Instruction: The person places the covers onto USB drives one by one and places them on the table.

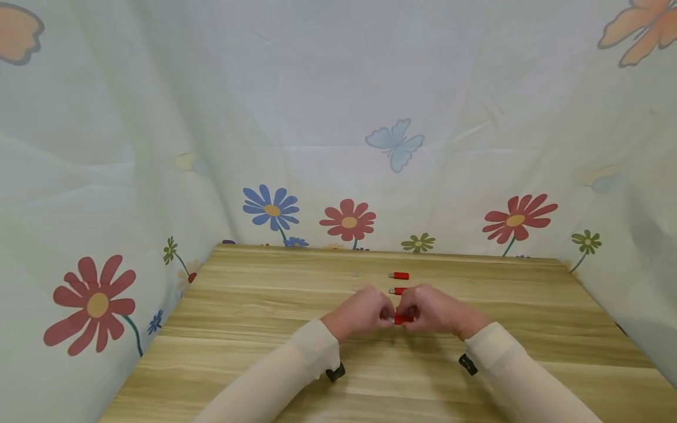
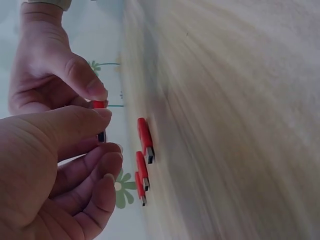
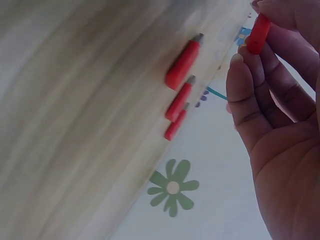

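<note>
A red USB stick point(image 3: 257, 35) with a metal plug is held up between the two hands. My right hand point(image 1: 436, 308) pinches its red body between thumb and fingers. My left hand point(image 1: 365, 311) pinches the same stick from the left, its thumb lying across it in the left wrist view; the other fingers are bent below. The metal end point(image 2: 101, 136) shows under that thumb. Beyond the hands, several more red USB sticks lie in a row on the table, such as the far one point(image 1: 401, 275) and the nearest one point(image 3: 182, 65), plugs pointing left in the head view.
Two small clear pieces lie left of the sticks, the farther one point(image 1: 355, 274) near the back; the other is partly behind the left hand. The wood-grain table point(image 1: 238, 317) ends at a white curtain point(image 1: 296, 117) printed with flowers, which also hangs along both sides.
</note>
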Motion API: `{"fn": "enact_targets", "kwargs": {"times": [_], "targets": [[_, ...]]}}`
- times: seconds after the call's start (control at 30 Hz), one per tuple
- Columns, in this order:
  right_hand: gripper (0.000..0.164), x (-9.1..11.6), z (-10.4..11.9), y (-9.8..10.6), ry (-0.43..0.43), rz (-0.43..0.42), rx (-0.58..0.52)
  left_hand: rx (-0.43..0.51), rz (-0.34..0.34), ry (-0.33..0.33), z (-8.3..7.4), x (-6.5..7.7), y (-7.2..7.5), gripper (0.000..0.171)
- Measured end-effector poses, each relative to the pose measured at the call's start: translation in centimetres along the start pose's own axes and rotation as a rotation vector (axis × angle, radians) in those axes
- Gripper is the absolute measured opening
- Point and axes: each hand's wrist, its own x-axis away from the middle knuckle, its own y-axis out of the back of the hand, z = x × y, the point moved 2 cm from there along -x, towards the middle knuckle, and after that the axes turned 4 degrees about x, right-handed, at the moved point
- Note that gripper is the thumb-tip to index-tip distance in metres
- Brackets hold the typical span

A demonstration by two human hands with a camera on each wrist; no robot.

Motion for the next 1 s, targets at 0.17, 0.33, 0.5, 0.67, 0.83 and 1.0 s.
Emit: {"fn": "enact_targets", "kwargs": {"times": [0.17,0.33,0.5,0.67,0.83,1.0], "targets": [[0.013,0.1,-0.5,-1.0,0.014,0.005,-0.015,-0.02,0.009,-0.005,0.1,-0.3,-0.9,0.005],[0.01,0.3,-0.6,-1.9,0.016,0.017,-0.044,-0.04,0.021,-0.027,0.3,-0.3,-1.9,0.009],[0.009,0.6,-0.7,-2.3,0.01,0.038,-0.064,-0.067,0.048,-0.037,-0.1,-0.2,-2.2,0.013],[0.01,0.6,-0.8,-2.4,-0.014,0.054,-0.066,-0.097,0.056,-0.028,-0.3,-0.2,-2.5,0.012],[0.012,0.7,-0.8,-2.3,-0.012,0.058,-0.065,-0.107,0.053,-0.013,-0.3,-0.3,-2.7,0.01],[0.012,0.7,-0.8,-2.4,-0.009,0.063,-0.064,-0.092,0.063,0.011,-0.5,-0.2,-2.7,0.009]]}}
